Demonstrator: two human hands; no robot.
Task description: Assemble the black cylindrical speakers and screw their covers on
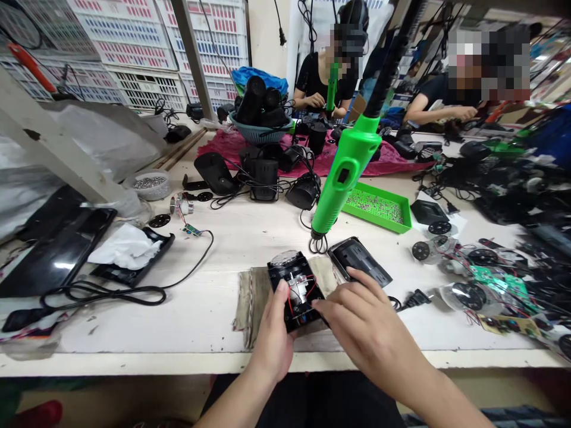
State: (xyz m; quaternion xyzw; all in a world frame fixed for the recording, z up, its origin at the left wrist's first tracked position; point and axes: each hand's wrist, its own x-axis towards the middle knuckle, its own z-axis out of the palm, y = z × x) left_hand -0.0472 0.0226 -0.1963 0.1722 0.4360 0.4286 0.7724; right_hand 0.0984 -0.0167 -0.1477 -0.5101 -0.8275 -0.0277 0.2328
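Pinching the open black housing (297, 286) between thumb and fingers in the left hand (273, 333), long axis tilting toward 11 o'clock, while holding the spread right hand (368, 333) just beside it at 3 o'clock.

White workbench (200, 321) — folded cloth (250, 303), green parts tray (375, 221)

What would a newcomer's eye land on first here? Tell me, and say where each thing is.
The bright green power tool comes first, hanging over the middle of the white workbench. Below it, near the bench's front edge, the left hand grips an open black housing with red wires inside, while the right hand reaches in beside it. Farther back, right of the tool's tip, lies a green tray of small metal parts.
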